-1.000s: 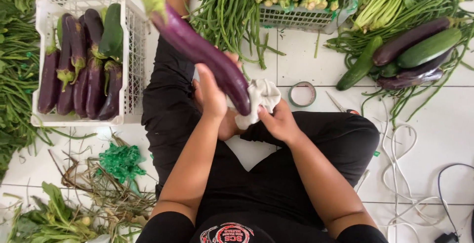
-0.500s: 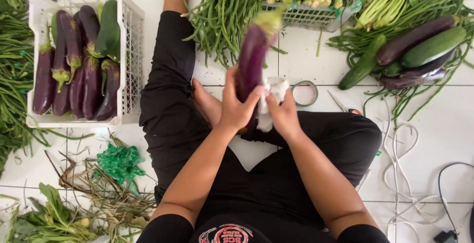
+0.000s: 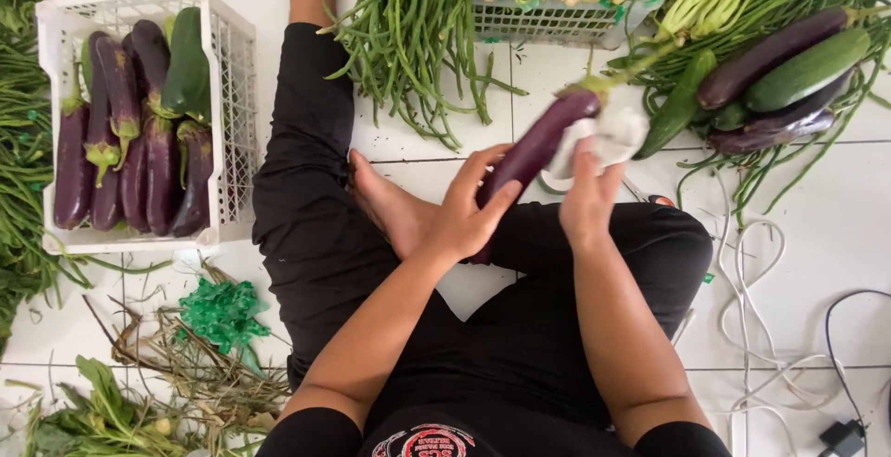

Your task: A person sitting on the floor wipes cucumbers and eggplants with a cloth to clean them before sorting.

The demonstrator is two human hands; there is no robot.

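Left hand (image 3: 469, 211) is gripping a purple eggplant (image 3: 536, 146), holding it slanted above the lap; right hand (image 3: 585, 199) is pressing a white cloth (image 3: 608, 134) against its stem end. White crate (image 3: 227, 77) of eggplants is sitting left.

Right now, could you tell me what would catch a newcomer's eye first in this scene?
At centre, the left hand grips a long purple eggplant while the right hand presses a white cloth against it. On the left, a white crate holds more eggplants. A heap of long beans lies at top centre, and loose eggplants and cucumbers sit on greens at top right.
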